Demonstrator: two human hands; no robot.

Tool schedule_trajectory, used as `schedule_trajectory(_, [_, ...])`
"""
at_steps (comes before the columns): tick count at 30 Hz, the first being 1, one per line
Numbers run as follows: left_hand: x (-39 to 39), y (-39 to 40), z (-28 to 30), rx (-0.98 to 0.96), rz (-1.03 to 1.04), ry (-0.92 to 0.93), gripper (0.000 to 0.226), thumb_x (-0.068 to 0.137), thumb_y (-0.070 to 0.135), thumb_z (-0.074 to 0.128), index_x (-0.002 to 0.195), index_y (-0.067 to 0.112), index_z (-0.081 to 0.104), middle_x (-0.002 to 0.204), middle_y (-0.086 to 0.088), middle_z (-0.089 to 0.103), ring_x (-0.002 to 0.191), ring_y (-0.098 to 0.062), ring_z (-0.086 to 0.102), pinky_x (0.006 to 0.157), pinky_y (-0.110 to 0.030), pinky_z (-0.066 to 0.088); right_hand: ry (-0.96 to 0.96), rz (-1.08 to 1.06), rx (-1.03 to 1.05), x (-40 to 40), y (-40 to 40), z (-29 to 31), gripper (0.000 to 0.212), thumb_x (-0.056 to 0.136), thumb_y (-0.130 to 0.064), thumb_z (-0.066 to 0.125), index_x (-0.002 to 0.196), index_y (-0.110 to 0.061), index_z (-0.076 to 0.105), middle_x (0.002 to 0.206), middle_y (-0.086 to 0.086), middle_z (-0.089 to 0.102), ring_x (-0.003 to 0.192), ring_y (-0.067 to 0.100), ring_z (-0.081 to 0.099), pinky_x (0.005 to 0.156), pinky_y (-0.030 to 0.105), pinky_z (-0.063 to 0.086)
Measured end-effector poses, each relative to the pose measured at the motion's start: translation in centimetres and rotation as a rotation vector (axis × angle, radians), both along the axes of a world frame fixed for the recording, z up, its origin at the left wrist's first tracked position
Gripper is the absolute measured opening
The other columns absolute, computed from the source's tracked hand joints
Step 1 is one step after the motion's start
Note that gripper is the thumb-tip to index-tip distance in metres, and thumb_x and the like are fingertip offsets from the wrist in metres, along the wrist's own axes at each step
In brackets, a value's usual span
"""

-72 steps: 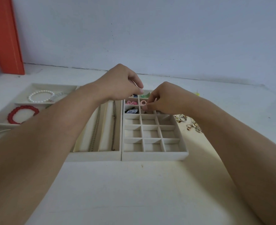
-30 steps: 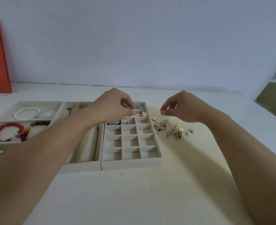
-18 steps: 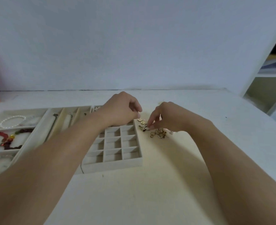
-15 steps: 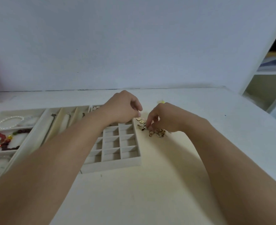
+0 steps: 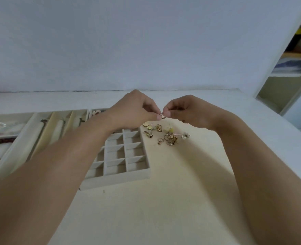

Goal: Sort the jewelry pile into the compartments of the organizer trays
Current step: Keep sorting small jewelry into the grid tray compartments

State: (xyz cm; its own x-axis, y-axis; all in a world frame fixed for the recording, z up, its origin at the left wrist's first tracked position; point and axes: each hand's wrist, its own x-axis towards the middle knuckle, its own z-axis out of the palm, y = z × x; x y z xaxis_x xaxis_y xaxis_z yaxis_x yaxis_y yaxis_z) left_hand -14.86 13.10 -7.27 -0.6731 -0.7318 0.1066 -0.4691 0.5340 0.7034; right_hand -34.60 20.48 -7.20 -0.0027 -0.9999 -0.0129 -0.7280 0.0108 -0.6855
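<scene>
Head camera shows the left hand (image 5: 133,112) and the right hand (image 5: 188,112) both pinching one small gold earring (image 5: 163,116) up in the air, above the jewelry pile (image 5: 165,135), with the grid tray (image 5: 121,154) down on the left-hand side.

Dim, cool, even light; soft picture.
Both arms cast faint shadows on the table (image 5: 163,200) toward the right. No glare. Wide-angle lens bends the edges; the shelf (image 5: 291,68) at far right is blurred.
</scene>
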Motion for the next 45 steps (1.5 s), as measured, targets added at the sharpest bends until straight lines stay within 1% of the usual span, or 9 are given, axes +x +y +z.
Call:
schedule_trajectory(6, [0.0,-0.2,-0.1,-0.001,-0.007,-0.022,0.011,0.088,0.032,0.075,0.086,0.021,0.075,0.087,0.001,0.074,0.069,-0.010,0.060,0.063,-0.022,0.046,0.122,-0.113,-0.045,-1.4,-0.3,-0.5,0.004,0.090,-0.029,0.075,0.087,-0.029,0.077,0.072,-0.018,0.067,0.058,-0.001,0.054,0.058,0.015,0.041])
schedule_trajectory(9, [0.6,-0.9,-0.3,0.022,0.048,-0.012,0.012,0.090,0.028,0.073,0.089,0.016,0.072,0.093,-0.003,0.075,0.074,-0.011,0.060,0.063,-0.021,0.044,0.262,-0.128,-0.003,-1.8,-0.4,-0.9,0.005,0.084,-0.031,0.080,0.085,-0.034,0.076,0.083,-0.013,0.068,0.064,-0.002,0.057,0.060,0.017,0.041])
schedule_trajectory(13, [1.2,-1.5,-0.3,0.038,0.102,0.014,0.012,0.088,0.027,0.075,0.088,0.015,0.072,0.093,-0.005,0.075,0.071,-0.013,0.061,0.069,-0.027,0.049,0.209,-0.011,-0.031,0.9,-0.8,-1.4,0.008,0.078,-0.033,0.084,0.082,-0.038,0.079,0.069,-0.022,0.064,0.058,-0.003,0.056,0.052,0.010,0.040])
schedule_trajectory(20, [1.1,-1.3,0.1,-0.007,0.116,-0.006,0.014,0.090,0.032,0.071,0.083,0.022,0.079,0.074,0.016,0.070,0.053,0.000,0.057,0.066,-0.023,0.048,0.317,0.072,-0.002,3.7,-1.4,-2.7,0.008,0.083,-0.030,0.081,0.090,-0.031,0.078,0.080,-0.009,0.065,0.058,0.003,0.051,0.056,0.020,0.037])
schedule_trajectory(26, [1.2,-1.3,0.1,0.024,0.115,-0.020,0.017,0.090,0.034,0.071,0.080,0.023,0.079,0.089,0.013,0.075,0.088,-0.024,0.069,0.086,-0.038,0.059,0.311,0.042,-0.002,3.2,-1.3,-2.3,0.009,0.090,-0.022,0.072,0.093,-0.029,0.077,0.079,-0.012,0.066,0.054,0.001,0.054,0.053,0.018,0.042])
schedule_trajectory(32, [1.1,-1.2,0.1,0.006,0.107,-0.024,0.016,0.090,0.035,0.071,0.083,0.023,0.079,0.073,0.009,0.070,0.059,-0.006,0.056,0.066,-0.025,0.049,0.333,0.018,-0.008,1.7,-0.6,-0.7,0.013,0.086,-0.023,0.077,0.086,-0.035,0.080,0.076,-0.015,0.065,0.056,0.005,0.055,0.047,0.013,0.041])
schedule_trajectory(36, [1.0,-1.0,0.0,0.015,0.092,-0.037,0.015,0.090,0.034,0.072,0.083,0.022,0.077,0.048,0.025,0.056,0.043,0.012,0.049,0.054,-0.018,0.034,0.449,-0.023,0.077,1.3,-0.2,-0.3,0.005,0.080,-0.031,0.082,0.084,-0.034,0.079,0.076,-0.009,0.068,0.060,0.013,0.061,0.053,0.021,0.042])
schedule_trajectory(41, [0.9,-0.9,-0.2,0.008,0.075,-0.053,0.017,0.092,0.036,0.070,0.082,0.026,0.079,0.076,0.023,0.067,0.061,0.013,0.057,0.056,-0.013,0.035,0.498,-0.027,0.159,1.9,-0.1,-0.7,0.013,0.078,-0.040,0.083,0.089,-0.037,0.077,0.074,-0.010,0.068,0.066,0.006,0.061,0.058,0.023,0.038])
schedule_trajectory(45, [0.8,-0.8,-0.2,0.004,0.072,-0.057,0.017,0.092,0.034,0.069,0.084,0.023,0.079,0.072,0.023,0.066,0.049,0.012,0.055,0.045,-0.008,0.034,0.485,-0.025,0.176,1.9,-0.3,-0.9,0.008,0.081,-0.034,0.081,0.086,-0.034,0.076,0.076,-0.008,0.070,0.069,0.008,0.061,0.058,0.025,0.039])
